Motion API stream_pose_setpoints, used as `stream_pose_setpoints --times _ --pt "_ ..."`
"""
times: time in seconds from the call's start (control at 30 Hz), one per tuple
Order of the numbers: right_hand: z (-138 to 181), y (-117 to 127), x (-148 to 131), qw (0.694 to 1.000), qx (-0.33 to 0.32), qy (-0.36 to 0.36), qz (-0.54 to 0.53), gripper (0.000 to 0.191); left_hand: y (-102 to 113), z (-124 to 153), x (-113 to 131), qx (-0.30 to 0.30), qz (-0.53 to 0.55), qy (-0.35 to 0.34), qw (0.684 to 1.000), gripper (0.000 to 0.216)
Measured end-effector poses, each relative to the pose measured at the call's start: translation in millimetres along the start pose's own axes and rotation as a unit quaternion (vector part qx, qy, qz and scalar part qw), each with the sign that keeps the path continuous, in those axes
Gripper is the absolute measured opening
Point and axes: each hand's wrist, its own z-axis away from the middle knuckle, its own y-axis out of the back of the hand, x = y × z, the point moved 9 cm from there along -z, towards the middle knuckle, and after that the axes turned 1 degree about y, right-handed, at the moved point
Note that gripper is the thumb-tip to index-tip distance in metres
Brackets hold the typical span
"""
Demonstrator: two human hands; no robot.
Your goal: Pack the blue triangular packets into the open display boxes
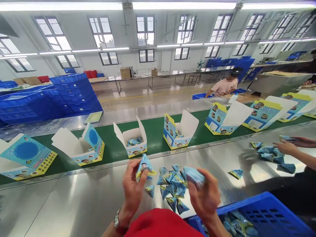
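My left hand grips a small blue-and-yellow pyramid-shaped packet, held up near the belt's edge. In my right hand is another blue packet, blurred by motion. Between the two hands a loose pile of the same packets lies on the steel table. Just beyond my left hand stands an open printed carton with several packets inside. A second open carton, also with packets showing, is a little to its right.
More open cartons line the green conveyor belt. A blue basket with packets sits at lower right. A co-worker's hands work over another packet pile. Blue crates are stacked at left; a person sits across the belt.
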Motion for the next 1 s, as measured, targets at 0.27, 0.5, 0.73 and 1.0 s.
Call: stream_pose_setpoints --times 0.27,0.5,0.73,1.0 --pt "15 -22 3 1.000 -0.012 0.009 -0.020 0.036 -34 15 -25 -0.065 0.019 0.021 0.997 0.020" --pt "87 -90 78 0.928 -0.135 -0.320 -0.139 0.055 -72 59 -54 -0.165 0.020 0.020 0.986 0.028" --pt "128 -126 82 0.795 -0.193 -0.475 -0.324 0.089 -120 120 -109 -0.337 0.011 0.099 0.936 0.079" --pt "-3 -132 205 0.858 -0.094 -0.454 -0.222 0.098 -106 128 -170 -0.305 0.015 0.201 0.931 0.056"
